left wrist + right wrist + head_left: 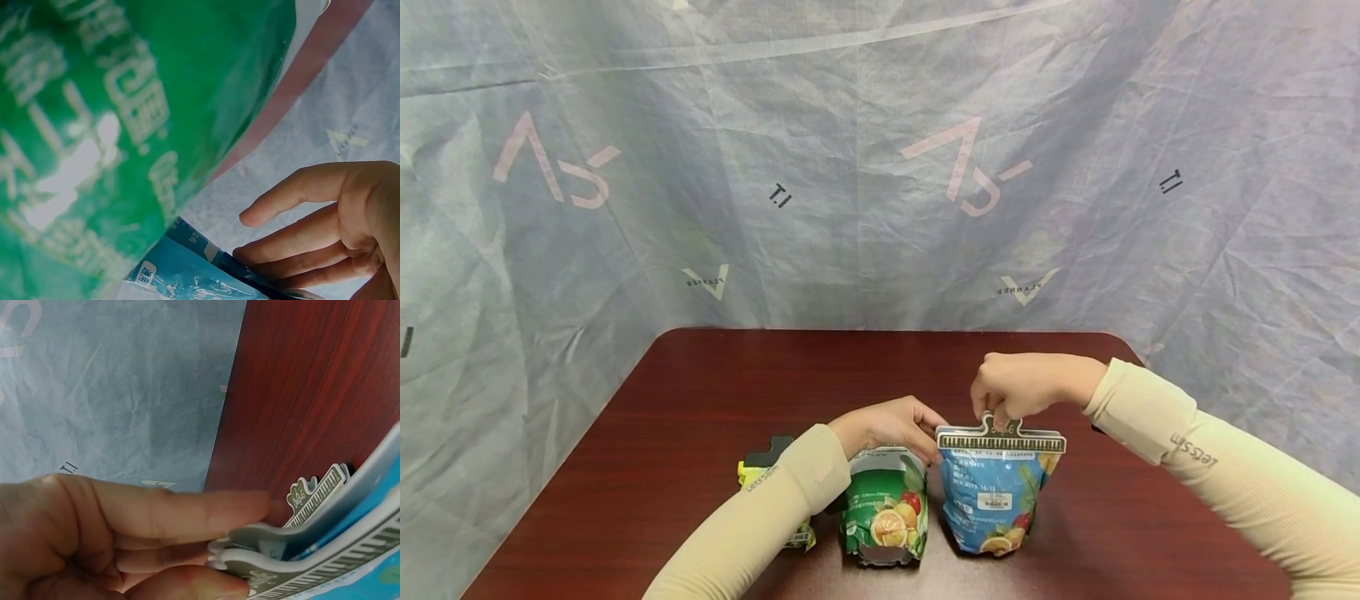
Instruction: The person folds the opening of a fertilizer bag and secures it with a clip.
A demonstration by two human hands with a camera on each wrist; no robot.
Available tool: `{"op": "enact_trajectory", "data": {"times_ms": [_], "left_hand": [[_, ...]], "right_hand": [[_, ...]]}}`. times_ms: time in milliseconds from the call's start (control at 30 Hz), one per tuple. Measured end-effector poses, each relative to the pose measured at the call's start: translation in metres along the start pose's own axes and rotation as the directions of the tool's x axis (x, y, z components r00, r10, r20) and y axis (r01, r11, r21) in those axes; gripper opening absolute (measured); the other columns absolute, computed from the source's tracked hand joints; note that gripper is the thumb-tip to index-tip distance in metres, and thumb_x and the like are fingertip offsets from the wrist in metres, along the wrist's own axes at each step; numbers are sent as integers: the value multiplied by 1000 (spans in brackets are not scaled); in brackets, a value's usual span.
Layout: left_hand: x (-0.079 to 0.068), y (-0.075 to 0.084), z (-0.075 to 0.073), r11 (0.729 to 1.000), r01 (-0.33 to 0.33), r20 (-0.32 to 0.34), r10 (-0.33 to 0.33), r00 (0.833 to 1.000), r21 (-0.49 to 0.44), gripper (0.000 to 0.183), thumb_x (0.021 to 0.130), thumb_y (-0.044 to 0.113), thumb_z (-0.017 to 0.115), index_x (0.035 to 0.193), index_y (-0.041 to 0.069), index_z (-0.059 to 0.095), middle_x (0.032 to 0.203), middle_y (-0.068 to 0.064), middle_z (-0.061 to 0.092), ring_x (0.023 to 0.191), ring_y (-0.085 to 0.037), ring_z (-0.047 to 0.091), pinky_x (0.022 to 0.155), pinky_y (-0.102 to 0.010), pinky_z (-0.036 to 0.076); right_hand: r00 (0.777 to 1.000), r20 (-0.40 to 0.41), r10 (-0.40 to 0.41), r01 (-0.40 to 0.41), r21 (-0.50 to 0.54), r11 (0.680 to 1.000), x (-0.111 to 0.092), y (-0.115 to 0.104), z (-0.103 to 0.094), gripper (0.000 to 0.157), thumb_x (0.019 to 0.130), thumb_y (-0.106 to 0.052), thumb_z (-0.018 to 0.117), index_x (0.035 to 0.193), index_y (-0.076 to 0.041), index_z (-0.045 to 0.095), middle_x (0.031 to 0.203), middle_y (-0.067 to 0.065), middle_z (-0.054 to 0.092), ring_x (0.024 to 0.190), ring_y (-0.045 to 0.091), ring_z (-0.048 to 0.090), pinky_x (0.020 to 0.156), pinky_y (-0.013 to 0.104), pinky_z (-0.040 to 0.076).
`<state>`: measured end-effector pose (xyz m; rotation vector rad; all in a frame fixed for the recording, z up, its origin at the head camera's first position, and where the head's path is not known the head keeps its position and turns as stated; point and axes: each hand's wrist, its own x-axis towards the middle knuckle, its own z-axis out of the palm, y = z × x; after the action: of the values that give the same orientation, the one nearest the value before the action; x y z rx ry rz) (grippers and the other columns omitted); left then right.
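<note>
A blue pouch stands on the table, printed with fruit and a white label. Along its top edge sits a wide olive clip with white edges and ruler-like marks. The right hand pinches this clip's handle between thumb and fingers, as the right wrist view shows close up. At the pouch's upper left edge is the left hand; in the left wrist view its fairly straight fingers touch the blue pouch's side. A green pouch with fruit pictures stands below that hand, its top partly hidden.
A yellow bag with a black clip on top is mostly behind the left sleeve. Another olive clip lies on the dark red table beyond the right hand. Grey printed cloth hangs behind the table.
</note>
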<state>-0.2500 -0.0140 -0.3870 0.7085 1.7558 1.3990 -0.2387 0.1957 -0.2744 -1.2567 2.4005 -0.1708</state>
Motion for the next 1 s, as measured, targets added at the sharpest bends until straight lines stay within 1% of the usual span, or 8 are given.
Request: {"op": "enact_trajectory", "data": {"times_ms": [100, 200, 367, 567, 667, 767, 933, 1000], "left_hand": [[0, 1, 0, 1000, 1, -3, -1, 1000, 7, 34, 78, -10, 64, 112, -3, 64, 93, -11, 68, 91, -40, 61, 80, -51, 48], [0, 0, 0, 1000, -6, -4, 6, 1000, 12, 35, 78, -10, 63, 112, -3, 64, 92, -13, 68, 92, -42, 60, 80, -52, 47], [0, -1, 0, 1000, -16, 15, 15, 1000, 21, 35, 79, -10, 62, 113, -3, 64, 92, -13, 68, 91, -42, 60, 81, -53, 47], [-1, 1, 0, 999, -26, 32, 25, 999, 30, 35, 79, -9, 62, 113, -3, 63, 90, -12, 68, 86, -35, 63, 81, -52, 47], [-1, 3, 0, 999, -31, 42, 30, 999, 32, 34, 80, -10, 61, 114, -4, 63, 89, -12, 68, 86, -35, 63, 81, -53, 47], [-2, 6, 0, 999, -32, 52, 30, 998, 35, 35, 80, -10, 61, 114, -4, 62, 88, -12, 68, 88, -39, 62, 82, -54, 46], [-4, 11, 0, 999, -10, 31, 9, 999, 53, 36, 81, -9, 61, 116, -2, 61, 86, -15, 68, 90, -42, 60, 83, -52, 46], [-5, 12, 0, 997, 1, 11, -2, 1000, 76, 35, 81, -5, 63, 116, 0, 62, 85, -14, 68, 84, -37, 63, 82, -51, 47]], "right_hand": [[1000, -1, 10, -10, -7, 1000, 1, -1, 0, 18, 75, 2, 71, 86, -13, 71, 77, -7, 66, 67, 2, 60, 59, 20, 50], [1000, 6, 21, -21, -7, 1000, 1, -1, 0, 18, 74, 1, 72, 85, -13, 71, 75, -8, 65, 65, 2, 60, 59, 21, 49], [998, 21, 52, -51, -15, 999, 2, -3, -1, 19, 72, 1, 73, 83, -15, 70, 74, -10, 64, 65, 2, 59, 59, 22, 49], [995, 37, 97, -96, -22, 995, 2, -5, -1, 19, 73, -2, 74, 83, -17, 70, 75, -12, 64, 65, 1, 59, 60, 21, 49], [994, 41, 104, -103, -27, 994, 3, -6, -1, 19, 72, -2, 74, 83, -17, 70, 75, -12, 63, 65, 1, 58, 60, 21, 49], [993, 44, 110, -109, -28, 994, 3, -6, -1, 19, 72, -2, 74, 83, -17, 70, 74, -12, 63, 65, 2, 58, 60, 22, 49], [993, 43, 110, -109, -26, 994, 4, -7, -1, 18, 71, -3, 74, 82, -17, 70, 73, -12, 63, 63, 2, 58, 60, 22, 49], [993, 40, 108, -107, -26, 994, 4, -6, -1, 18, 71, -3, 75, 82, -17, 70, 73, -12, 62, 62, 2, 57, 60, 23, 49]]}}
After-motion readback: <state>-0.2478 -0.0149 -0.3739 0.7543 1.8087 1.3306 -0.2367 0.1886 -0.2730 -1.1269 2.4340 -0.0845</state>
